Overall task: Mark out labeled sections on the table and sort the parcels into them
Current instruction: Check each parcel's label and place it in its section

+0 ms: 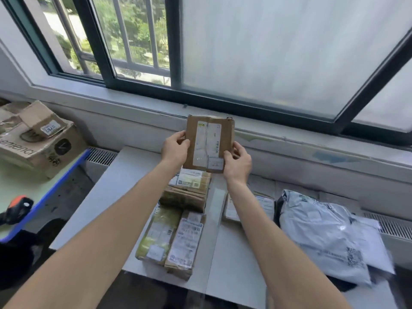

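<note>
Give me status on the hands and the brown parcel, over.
Left hand and right hand both grip the brown parcel, held over the table. Cardboard boxes grouped beneath, grey mailer bags to the right. Nothing blocks it.

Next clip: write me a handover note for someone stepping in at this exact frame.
Left hand and right hand each grip a side of a flat brown cardboard parcel, held upright above the grey table, labelled face toward the camera.
Done: taped cardboard boxes grouped mid-table; grey plastic mailer bags piled to their right.
Left: set the held parcel in its group, probably with the boxes. Section labels cannot be seen.
</note>
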The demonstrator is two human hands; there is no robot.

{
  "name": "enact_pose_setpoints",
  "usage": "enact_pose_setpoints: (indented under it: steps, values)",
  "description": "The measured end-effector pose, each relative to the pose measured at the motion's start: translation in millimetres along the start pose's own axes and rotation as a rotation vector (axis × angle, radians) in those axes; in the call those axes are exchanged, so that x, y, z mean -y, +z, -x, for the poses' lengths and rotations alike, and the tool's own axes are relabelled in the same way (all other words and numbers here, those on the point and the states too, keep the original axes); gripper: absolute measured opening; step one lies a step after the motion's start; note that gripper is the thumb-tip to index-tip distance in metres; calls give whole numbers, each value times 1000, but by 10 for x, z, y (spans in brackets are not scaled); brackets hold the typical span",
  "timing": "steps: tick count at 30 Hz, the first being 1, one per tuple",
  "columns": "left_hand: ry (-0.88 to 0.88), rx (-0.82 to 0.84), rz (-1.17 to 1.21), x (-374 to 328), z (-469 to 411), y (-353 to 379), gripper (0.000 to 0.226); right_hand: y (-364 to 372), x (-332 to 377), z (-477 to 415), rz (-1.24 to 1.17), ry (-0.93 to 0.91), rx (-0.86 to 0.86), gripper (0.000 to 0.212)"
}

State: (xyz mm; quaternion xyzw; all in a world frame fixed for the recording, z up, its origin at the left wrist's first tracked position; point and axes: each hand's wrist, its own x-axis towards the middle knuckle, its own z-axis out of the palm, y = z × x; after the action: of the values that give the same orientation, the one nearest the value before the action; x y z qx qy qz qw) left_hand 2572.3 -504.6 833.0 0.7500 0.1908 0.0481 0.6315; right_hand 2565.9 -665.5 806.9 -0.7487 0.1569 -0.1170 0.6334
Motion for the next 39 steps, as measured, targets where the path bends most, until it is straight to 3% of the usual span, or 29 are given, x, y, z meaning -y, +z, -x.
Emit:
enact_pose_setpoints:
  steps: [9,17,21,24,33,39]
  values:
    - [-13,166,-59,52,460,784,39,-950,-401,-103,113,41,-101,37]
    - [-137,287,-314,458,715,1068,40,-1318,-957,94,252,193,-30,41]
    - [-166,298,-421,636,815,1132,8,-1356,-1176,228,274,291,6,41]
    - [-194,309,-499,776,871,1151,30,-1397,-1287,386,278,325,33,38]
    - [-378,412,-576,1070,994,1141,12,-1497,-1498,730,431,360,58,38]
    - [-458,554,-689,1165,1136,1154,28,-1572,-1672,1008,495,425,115,43]
